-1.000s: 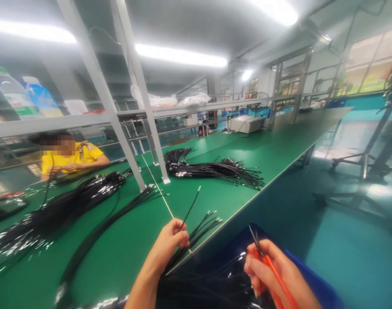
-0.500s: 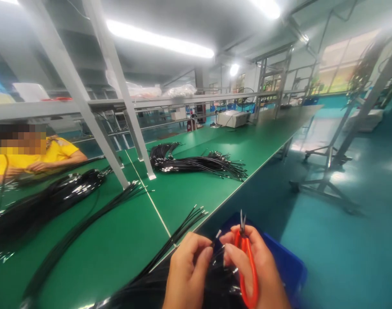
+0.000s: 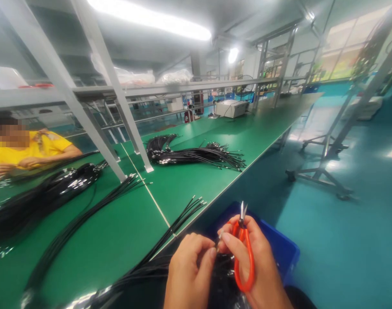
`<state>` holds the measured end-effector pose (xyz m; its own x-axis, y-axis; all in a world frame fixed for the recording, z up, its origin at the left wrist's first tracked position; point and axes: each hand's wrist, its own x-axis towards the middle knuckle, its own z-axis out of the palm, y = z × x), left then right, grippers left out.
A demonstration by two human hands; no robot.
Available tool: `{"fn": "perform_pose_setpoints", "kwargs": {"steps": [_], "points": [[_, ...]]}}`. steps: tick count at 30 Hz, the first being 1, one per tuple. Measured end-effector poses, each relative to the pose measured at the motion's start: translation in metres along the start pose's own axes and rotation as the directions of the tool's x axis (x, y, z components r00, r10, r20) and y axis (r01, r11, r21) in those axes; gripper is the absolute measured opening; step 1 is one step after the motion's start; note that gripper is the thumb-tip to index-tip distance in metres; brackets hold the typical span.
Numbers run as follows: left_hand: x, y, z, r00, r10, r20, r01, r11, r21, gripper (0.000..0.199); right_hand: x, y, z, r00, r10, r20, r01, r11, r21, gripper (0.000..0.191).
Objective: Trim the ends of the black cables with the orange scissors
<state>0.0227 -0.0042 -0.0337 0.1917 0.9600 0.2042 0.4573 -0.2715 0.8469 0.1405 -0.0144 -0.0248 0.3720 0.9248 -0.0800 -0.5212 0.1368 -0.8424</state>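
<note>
My left hand pinches the end of a thin black cable between thumb and forefinger. Opposite it, my right hand holds orange-handled scissors, with the blades pointing up and slightly apart. The thumb and forefinger of that hand meet the pale tip of the same cable. Below both hands lies a dark mass of cables, partly hidden by them. A bundle of black cables with bare pale tips runs over the table edge just beyond my left hand.
More cable bundles lie on the green table. A blue bin stands below the table edge. Grey shelf posts rise from the tabletop. Across the table sits a person in yellow. A wheeled stand is on the floor at right.
My right hand has moved left and its fingertips have closed on the cable tip by my left hand. The scissors stay in its grip. The view has tilted slightly down.
</note>
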Motion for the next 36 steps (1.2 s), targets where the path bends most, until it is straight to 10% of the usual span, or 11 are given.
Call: {"fn": "perform_pose_setpoints", "kwargs": {"steps": [9, 17, 23, 36], "points": [[-0.005, -0.005, 0.004, 0.982, -0.104, 0.16, 0.159, 0.907, -0.391, 0.015, 0.0, 0.0, -0.003, 0.906, 0.405, 0.119, -0.422, 0.874, 0.239, 0.015], [0.006, 0.006, 0.003, 0.975, -0.203, 0.094, 0.221, 0.808, -0.546, 0.019, -0.013, 0.013, 0.008, 0.945, 0.316, 0.084, -0.326, 0.913, 0.244, 0.02], [0.011, 0.01, -0.005, 0.955, -0.186, 0.23, 0.296, 0.607, -0.738, 0.019, -0.01, -0.002, 0.008, 0.914, 0.367, 0.172, -0.398, 0.892, 0.213, 0.015], [0.009, 0.012, -0.004, 0.944, -0.115, 0.308, 0.325, 0.473, -0.819, 0.016, -0.011, -0.001, 0.008, 0.905, 0.367, 0.217, -0.41, 0.887, 0.211, 0.014]]}}
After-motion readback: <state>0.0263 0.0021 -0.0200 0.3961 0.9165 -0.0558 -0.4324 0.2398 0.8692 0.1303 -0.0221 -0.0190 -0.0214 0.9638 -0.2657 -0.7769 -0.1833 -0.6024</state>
